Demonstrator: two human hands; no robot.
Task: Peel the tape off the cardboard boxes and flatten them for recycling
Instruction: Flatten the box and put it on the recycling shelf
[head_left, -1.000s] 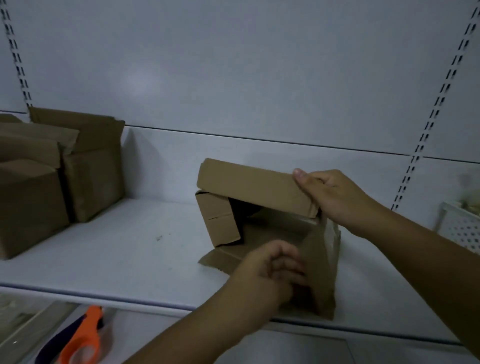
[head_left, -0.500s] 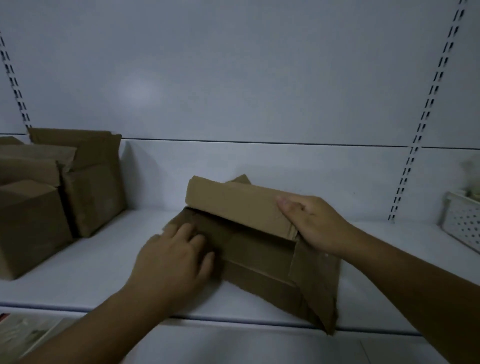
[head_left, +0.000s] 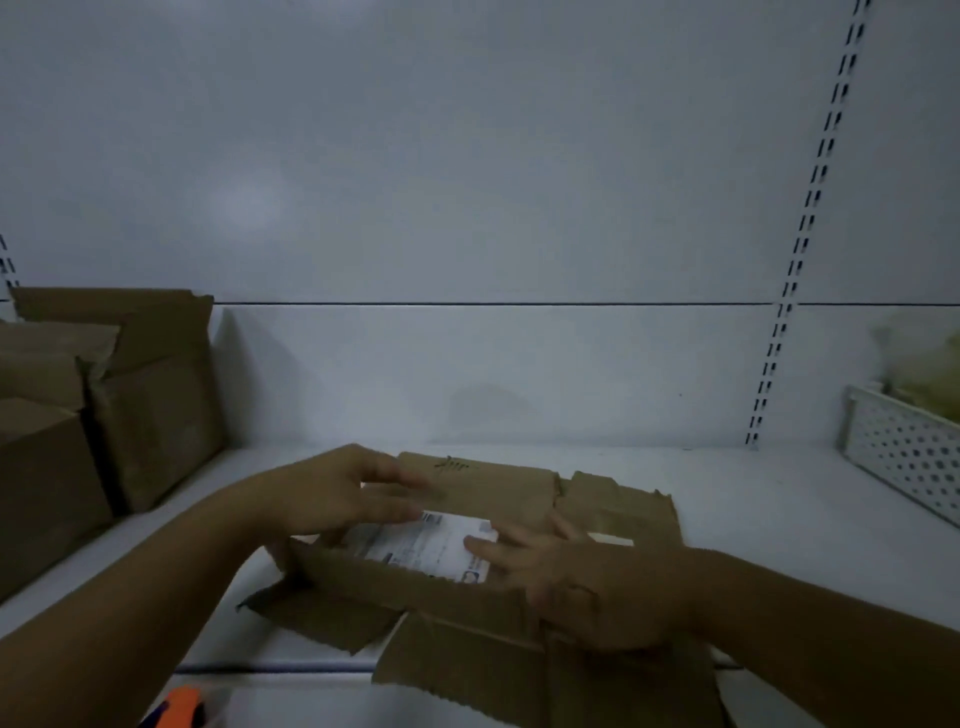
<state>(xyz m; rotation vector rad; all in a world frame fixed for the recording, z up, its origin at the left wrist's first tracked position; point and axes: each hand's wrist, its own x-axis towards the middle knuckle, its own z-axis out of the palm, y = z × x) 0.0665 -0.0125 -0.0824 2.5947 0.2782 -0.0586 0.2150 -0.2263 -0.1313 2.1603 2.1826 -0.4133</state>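
A brown cardboard box (head_left: 483, 603) lies collapsed flat on the white shelf (head_left: 753, 499), its flaps spread past the front edge. A white shipping label (head_left: 431, 545) shows on its upper face. My left hand (head_left: 337, 493) lies on the box's far left part, fingers spread and pointing right. My right hand (head_left: 582, 582) presses palm-down on the right half, fingertips touching the label. Neither hand grips anything.
Several upright brown boxes (head_left: 104, 415) are stacked at the shelf's left end. A white perforated basket (head_left: 904, 452) stands at the far right. An orange tool (head_left: 182, 709) shows below the shelf's front edge. Slotted uprights (head_left: 800, 249) run up the back wall.
The box stood half open a second ago with my right hand on its top flap. It has been pushed down flat, label side up, and both hands now rest on it.
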